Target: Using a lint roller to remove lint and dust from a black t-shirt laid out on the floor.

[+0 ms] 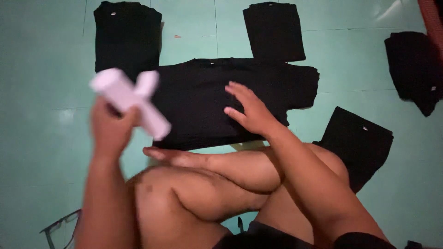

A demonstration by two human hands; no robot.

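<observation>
Head view — left hand (pixel 109 125) gripping white roller (pixel 130 101), right hand (pixel 249 109) flat on black shirt (pixel 198 108)

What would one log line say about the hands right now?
left hand: holds white cross-shaped object | right hand: flat on black shirt | floor: green

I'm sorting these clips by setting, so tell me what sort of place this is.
Probably a room in a home, with the work done on the floor: a green tiled floor, folded black shirts laid around, and the person sitting cross-legged at a spread black shirt.
</observation>
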